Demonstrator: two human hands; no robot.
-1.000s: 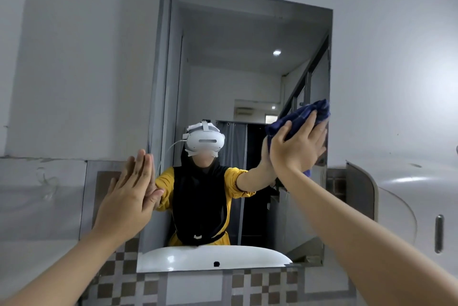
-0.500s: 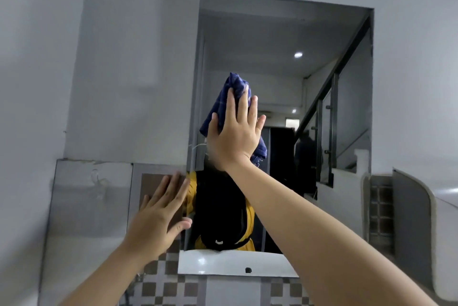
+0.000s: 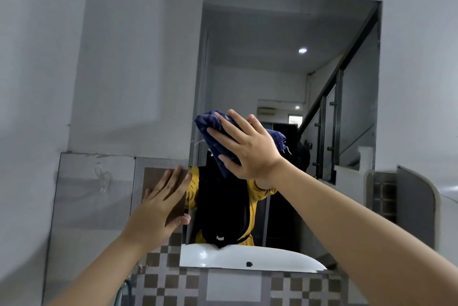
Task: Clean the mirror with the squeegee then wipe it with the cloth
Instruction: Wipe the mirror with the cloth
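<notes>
The right hand (image 3: 250,149), fingers spread flat, presses the blue cloth (image 3: 210,127) against the mirror (image 3: 272,33) near its left edge. The left hand (image 3: 158,206) lies open-fingered on the wall tile (image 3: 153,174) beside the mirror's lower left corner.

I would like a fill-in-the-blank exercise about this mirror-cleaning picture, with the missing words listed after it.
1. The right hand presses a dark ____ cloth against the mirror.
2. The left hand lies flat on the ____ beside the mirror.
3. The mirror's bottom edge reflects a white ____.

Missing words: blue; wall; sink
</notes>
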